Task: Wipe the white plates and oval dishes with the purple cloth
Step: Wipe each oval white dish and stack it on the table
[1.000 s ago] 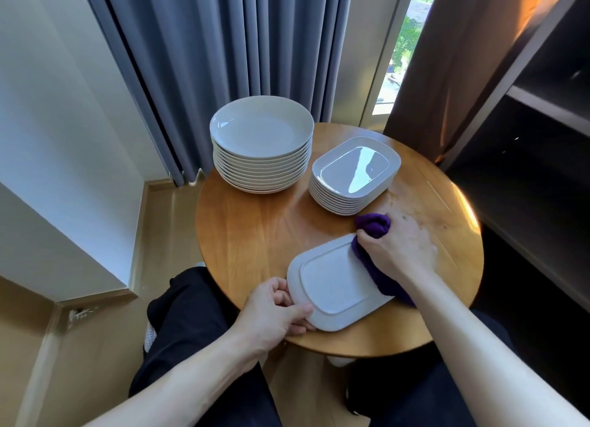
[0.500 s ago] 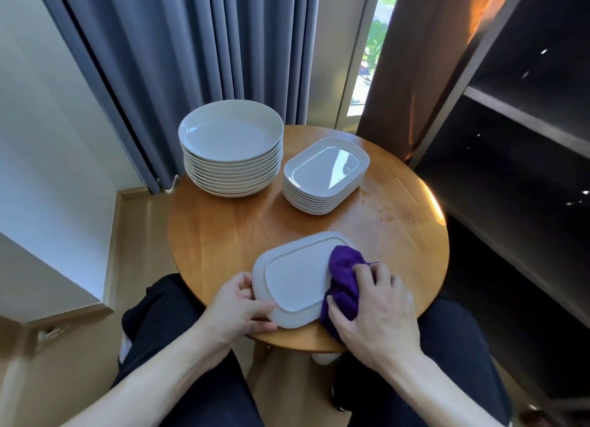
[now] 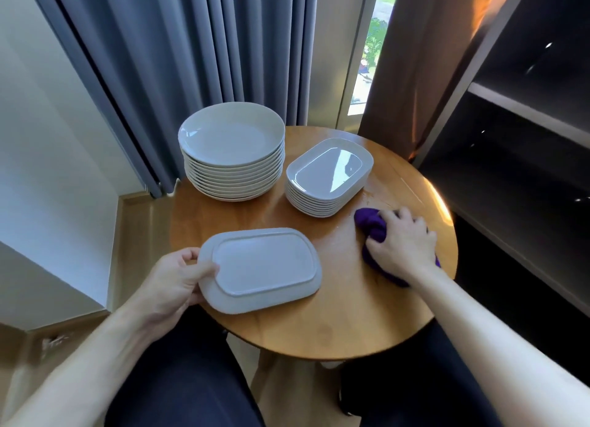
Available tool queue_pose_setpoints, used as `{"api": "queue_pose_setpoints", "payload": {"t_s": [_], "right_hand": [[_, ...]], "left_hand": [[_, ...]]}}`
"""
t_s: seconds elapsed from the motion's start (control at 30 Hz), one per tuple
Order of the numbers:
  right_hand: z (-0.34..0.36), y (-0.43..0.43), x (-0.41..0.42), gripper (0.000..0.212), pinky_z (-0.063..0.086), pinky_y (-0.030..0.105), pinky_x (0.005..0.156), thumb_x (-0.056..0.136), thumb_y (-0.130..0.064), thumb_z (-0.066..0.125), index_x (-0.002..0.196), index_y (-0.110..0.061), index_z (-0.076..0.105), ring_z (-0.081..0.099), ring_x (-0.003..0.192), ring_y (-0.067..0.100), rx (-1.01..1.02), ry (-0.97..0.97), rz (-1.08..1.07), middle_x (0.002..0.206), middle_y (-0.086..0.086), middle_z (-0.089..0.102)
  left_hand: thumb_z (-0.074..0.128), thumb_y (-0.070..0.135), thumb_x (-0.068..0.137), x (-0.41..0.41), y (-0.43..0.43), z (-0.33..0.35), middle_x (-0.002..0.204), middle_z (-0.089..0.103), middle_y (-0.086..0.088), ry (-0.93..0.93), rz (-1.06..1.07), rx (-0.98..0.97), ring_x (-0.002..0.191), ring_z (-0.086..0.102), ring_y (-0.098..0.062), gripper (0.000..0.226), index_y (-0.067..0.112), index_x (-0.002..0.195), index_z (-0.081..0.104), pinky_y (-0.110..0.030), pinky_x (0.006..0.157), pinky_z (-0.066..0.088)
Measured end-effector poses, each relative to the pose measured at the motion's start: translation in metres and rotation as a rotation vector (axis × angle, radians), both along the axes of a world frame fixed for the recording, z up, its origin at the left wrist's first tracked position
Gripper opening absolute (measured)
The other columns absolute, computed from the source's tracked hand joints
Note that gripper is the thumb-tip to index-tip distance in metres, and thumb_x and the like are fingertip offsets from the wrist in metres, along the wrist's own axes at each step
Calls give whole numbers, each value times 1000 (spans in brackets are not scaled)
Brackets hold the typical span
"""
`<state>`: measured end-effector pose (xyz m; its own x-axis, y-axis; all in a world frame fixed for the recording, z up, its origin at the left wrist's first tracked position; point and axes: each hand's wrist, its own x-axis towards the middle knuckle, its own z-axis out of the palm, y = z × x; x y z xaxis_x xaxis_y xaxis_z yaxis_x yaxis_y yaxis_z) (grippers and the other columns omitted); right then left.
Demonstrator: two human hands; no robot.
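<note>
- oval dish [image 3: 260,268] lies upside down on the table [image 3: 335,324], its rim pinched between the thumb and curled fingers of the left hand [image 3: 172,283].
- purple cloth [image 3: 370,227] sits bunched in the curled fingers of the right hand [image 3: 402,248], apart from the dish.

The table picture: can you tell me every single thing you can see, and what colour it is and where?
round plates: one stack, white, back left of the table
oval dishes: one stack, white, back of the table, right of the round stack
single oval dish: one, white, front left of the table, seemingly bottom up
purple cloth: one, purple, bunched on the right side of the table
table: one, brown wood, round
grey curtain: one, blue-grey, behind the table
brown curtain: one, brown, back right
shelves: one unit, dark, far right
trousers: dark, below the table
left hand: grips the single dish's rim
right hand: grips the cloth
</note>
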<state>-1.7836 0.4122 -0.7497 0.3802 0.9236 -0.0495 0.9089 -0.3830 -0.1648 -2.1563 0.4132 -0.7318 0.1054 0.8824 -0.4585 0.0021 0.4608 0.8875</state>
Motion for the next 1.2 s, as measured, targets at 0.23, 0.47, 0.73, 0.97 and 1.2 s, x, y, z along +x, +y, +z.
{"api": "queue_pose_setpoints", "payload": {"t_s": [0.23, 0.47, 0.73, 0.97, 1.2], "right_hand": [[5, 84, 18, 60, 34, 65, 111, 91, -42, 71, 146, -29, 51, 43, 135, 41, -51, 39, -162, 145, 10, 50], [6, 99, 18, 54, 33, 69, 110, 89, -36, 72, 141, -31, 56, 43, 136, 42, -150, -71, -20, 139, 7, 54], [7, 64, -24, 47, 37, 67, 104, 85, -38, 66, 130, -25, 60, 45, 129, 40, -152, -146, 151, 133, 4, 54], [10, 10, -106, 44, 33, 66, 104, 83, -38, 56, 123, -19, 59, 45, 119, 42, -137, -177, 303, 127, 3, 53], [8, -50, -204, 55, 24, 71, 110, 79, -37, 67, 129, -15, 59, 40, 123, 43, -84, -61, 707, 133, 7, 54]], "left_hand": [[68, 3, 89, -16, 5, -2, 105, 78, -16, -28, -26, 42, 88, 77, -27, 28, 6, 116, 64, -35, 65, 63], [72, 15, 73, -22, 16, 6, 107, 77, -17, -157, 93, 93, 84, 76, -24, 48, 7, 120, 63, -44, 84, 55], [70, 12, 77, -22, 18, 14, 107, 78, -12, -304, 190, 129, 85, 77, -20, 35, 11, 111, 63, -29, 67, 64], [71, 12, 78, -15, 12, 21, 111, 77, -11, -338, 184, 157, 92, 77, -22, 37, 11, 114, 63, -31, 69, 64], [70, 9, 76, -2, 2, 25, 103, 78, -9, -289, 187, 188, 83, 77, -19, 35, 12, 110, 61, -30, 66, 64]]}}
